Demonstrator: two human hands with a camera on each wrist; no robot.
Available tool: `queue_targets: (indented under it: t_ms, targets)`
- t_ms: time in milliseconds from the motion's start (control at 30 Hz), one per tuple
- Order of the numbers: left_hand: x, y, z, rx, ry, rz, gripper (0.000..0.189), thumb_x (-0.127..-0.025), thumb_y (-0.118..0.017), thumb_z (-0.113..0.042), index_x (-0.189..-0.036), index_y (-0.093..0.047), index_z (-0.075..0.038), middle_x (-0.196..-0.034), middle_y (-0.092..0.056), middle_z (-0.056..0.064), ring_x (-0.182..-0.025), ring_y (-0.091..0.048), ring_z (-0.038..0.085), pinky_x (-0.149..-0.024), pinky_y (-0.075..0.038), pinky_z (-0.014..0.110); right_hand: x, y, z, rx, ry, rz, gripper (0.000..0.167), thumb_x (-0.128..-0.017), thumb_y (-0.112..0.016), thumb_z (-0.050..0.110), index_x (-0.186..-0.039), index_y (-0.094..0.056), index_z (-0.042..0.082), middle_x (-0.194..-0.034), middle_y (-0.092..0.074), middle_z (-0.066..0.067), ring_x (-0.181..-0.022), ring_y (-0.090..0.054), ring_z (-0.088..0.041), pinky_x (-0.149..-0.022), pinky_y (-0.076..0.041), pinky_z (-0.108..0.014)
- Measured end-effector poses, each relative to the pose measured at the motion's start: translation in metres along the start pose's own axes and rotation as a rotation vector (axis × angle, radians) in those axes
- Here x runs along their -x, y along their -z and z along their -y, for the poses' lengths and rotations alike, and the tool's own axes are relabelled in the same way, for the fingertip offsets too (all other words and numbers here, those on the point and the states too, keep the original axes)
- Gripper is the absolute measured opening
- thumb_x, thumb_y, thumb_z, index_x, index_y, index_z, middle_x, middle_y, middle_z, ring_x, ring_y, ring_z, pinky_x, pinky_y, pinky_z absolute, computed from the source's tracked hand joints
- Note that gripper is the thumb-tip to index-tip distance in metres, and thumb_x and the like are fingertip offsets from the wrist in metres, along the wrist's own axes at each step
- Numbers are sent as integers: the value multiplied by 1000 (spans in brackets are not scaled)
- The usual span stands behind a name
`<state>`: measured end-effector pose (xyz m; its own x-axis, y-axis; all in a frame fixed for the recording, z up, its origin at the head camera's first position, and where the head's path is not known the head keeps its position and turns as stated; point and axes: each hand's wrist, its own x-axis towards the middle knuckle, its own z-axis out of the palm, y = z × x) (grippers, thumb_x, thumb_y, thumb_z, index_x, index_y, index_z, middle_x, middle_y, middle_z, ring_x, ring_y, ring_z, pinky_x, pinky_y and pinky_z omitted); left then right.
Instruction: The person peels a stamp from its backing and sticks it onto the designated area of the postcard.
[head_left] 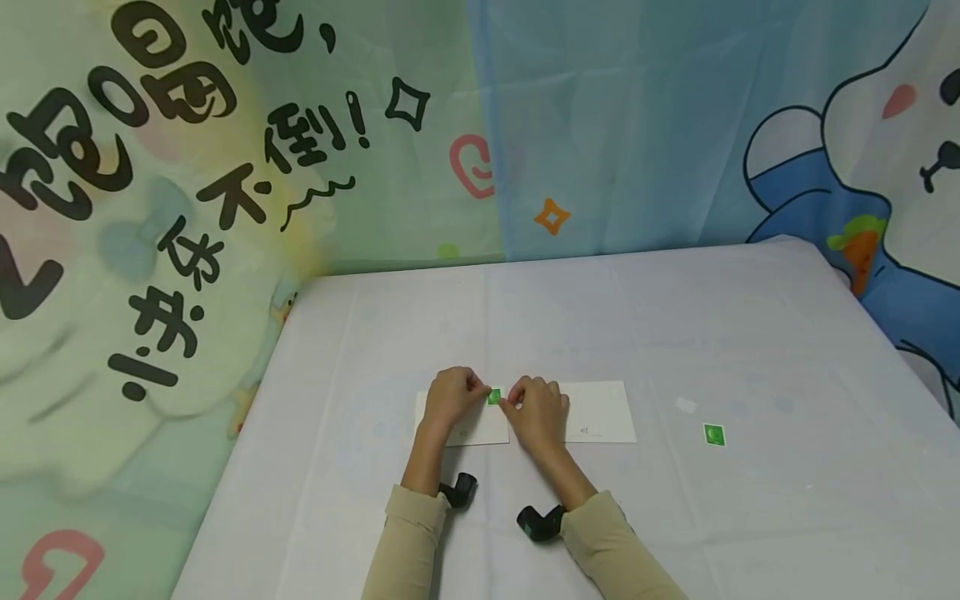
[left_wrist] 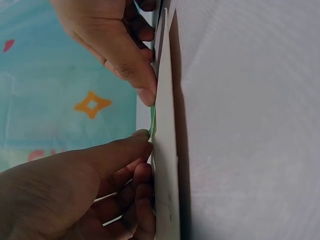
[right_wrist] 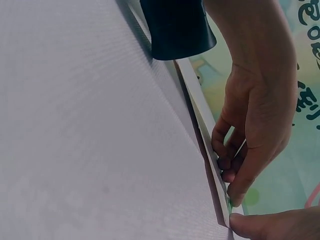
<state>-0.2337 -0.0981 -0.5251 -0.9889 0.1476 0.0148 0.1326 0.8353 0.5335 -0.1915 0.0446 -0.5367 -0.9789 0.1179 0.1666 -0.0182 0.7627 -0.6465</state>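
A small green square sticker point(head_left: 494, 397) with a pale border lies at the right end of the left white card point(head_left: 483, 433). My left hand point(head_left: 452, 398) pinches its left edge between thumb and forefinger. From the other side my right hand point(head_left: 538, 410) holds the right edge, its thumb tip touching it. In the left wrist view the sticker point(left_wrist: 153, 119) shows edge-on, close against the card point(left_wrist: 165, 150), between both thumbs. The right white card point(head_left: 600, 404), with small writing near its lower edge, lies partly under my right hand. The fingertips' undersides are hidden.
A second green sticker point(head_left: 715, 435) lies on the white tablecloth point(head_left: 787, 500) to the right, near a small whitish scrap point(head_left: 686, 405). Black wrist cameras point(head_left: 540, 523) hang inward from both wrists. A printed cloth backdrop point(head_left: 615, 125) rises behind the table.
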Motion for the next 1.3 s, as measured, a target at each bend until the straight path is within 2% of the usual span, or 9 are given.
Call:
queue_targets:
  t_ms: [233,433,767,1000,1167,1300]
  targets:
    - [-1,-2,5,72,14,-36,17,-78,-74,-21,-74,-66,-7,-61,-54,-3,-55,-46,9,-52,-37,23,0,0,0,0,4,1,23,-75,-76,25,-68,-56,16,-70,-51,1,-72,-44,-22,-70,-32,-40]
    - [-2,-3,5,83,37,-48,19,-76,-76,-21,-72,-63,-8,-59,-53,-3,-54,-45,10,-51,-36,23,0,0,-1,1,7,-1,23,-75,-77,25,-68,-57,16,-69,-51,1,-71,-44,-22,-70,-32,-40]
    - [-2,-2,2,124,74,-110,23,-69,-82,-19,-66,-61,-9,-55,-51,-3,-50,-43,10,-48,-35,24,0,0,-1,2,12,0,23,-75,-76,25,-69,-56,16,-70,-52,0,-72,-44,-22,-69,-31,-40]
    - [-1,-2,4,144,78,-151,18,-74,-78,-17,-70,-63,-8,-58,-54,-2,-52,-45,9,-50,-37,23,0,-2,-2,-8,21,-23,23,-75,-76,26,-69,-57,16,-70,-53,1,-72,-44,-22,-71,-31,-40]
    - [8,5,6,194,63,-217,10,-82,-71,-14,-84,-64,-6,-70,-62,2,-61,-54,13,-56,-44,26,3,-5,-5,-59,31,-68,17,-78,-74,27,-76,-63,14,-72,-57,1,-72,-45,-21,-74,-31,-41]
    - [20,15,9,175,37,-200,16,-85,-66,-12,-100,-65,-6,-93,-66,7,-87,-62,22,-76,-48,36,5,-3,-6,-105,64,-108,13,-84,-69,24,-86,-70,11,-76,-63,0,-73,-47,-20,-74,-30,-40]
